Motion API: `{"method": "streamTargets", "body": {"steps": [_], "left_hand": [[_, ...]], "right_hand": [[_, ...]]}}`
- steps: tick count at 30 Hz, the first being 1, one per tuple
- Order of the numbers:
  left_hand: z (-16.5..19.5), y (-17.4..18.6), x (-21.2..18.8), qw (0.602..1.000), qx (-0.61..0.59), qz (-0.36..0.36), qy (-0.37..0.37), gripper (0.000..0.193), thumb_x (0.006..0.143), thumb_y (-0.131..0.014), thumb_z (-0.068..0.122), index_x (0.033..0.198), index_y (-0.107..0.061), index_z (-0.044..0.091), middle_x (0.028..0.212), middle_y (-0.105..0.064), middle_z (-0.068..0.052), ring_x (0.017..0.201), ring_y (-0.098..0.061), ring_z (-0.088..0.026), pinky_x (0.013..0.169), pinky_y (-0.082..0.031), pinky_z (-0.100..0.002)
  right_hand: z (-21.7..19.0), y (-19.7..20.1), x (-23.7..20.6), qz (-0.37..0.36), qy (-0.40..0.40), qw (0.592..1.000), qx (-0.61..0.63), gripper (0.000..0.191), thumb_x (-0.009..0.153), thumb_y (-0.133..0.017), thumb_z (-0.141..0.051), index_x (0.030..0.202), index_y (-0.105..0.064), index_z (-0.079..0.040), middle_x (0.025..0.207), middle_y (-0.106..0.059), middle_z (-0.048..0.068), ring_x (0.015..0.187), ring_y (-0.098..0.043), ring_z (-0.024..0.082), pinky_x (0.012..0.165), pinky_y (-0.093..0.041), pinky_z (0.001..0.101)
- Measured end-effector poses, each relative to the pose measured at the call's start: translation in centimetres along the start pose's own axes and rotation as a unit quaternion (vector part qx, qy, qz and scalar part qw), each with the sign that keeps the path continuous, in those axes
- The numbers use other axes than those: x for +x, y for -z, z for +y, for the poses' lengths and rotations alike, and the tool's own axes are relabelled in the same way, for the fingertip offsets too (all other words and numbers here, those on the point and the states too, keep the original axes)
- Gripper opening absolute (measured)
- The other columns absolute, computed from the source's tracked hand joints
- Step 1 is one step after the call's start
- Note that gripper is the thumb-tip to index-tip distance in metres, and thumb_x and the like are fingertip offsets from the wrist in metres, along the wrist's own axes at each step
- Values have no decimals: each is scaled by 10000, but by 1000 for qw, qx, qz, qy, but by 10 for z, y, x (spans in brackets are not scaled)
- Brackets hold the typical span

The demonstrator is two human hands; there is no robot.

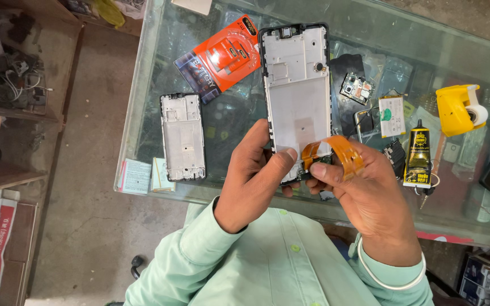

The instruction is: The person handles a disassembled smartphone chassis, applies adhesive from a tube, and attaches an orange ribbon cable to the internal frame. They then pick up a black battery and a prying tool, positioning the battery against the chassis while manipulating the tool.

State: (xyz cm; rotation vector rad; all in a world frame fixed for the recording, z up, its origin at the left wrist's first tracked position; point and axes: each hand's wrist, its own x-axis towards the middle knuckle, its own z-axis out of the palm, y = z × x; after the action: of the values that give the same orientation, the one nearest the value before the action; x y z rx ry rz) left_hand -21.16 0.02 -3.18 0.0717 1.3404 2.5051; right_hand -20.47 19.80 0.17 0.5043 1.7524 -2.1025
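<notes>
Two hands, left hand (256, 181) gripping phone frame (296, 96), right hand (370, 198) pinching orange flex ribbon (336, 152)

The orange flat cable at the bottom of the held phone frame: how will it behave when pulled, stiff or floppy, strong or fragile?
The orange flat cable curls in a loop over the right hand, so it is probably floppy and very light. It looks thin as film, so likely easy to crease or tear. One end stays at the phone frame, held by the left hand, so a hard pull may damage it.

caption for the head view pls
Left hand holds a phone frame while right hand pinches its orange flex ribbon over a glass counter.
</notes>
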Motion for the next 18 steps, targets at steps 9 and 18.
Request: {"method": "streamTargets", "body": {"steps": [9, 18], "left_hand": [[0, -5, 1, 1000, 20, 7, 10, 260, 1011, -612, 127, 1246, -548, 39, 1001, -635, -1, 749, -600, -28, 557, -523, -203], [-6, -8, -2, 1000, -20, 2, -13, 209, 1052, -589, 126, 1232, -531, 37, 1080, -637, -23, 840, -631, -52, 638, -571, -228]], "right_hand": [[-1, 3, -2, -27, 16, 999, -13, 293, 882, -715, -5, 1171, -677, 23, 1022, -725, 93, 885, -688, 179, 714, -571, 367], [2, -2, -6, -14, 72, 997, -22, 263, 887, -749, -26, 1134, -685, 39, 1051, -735, 101, 893, -678, 173, 720, -555, 350]]}}
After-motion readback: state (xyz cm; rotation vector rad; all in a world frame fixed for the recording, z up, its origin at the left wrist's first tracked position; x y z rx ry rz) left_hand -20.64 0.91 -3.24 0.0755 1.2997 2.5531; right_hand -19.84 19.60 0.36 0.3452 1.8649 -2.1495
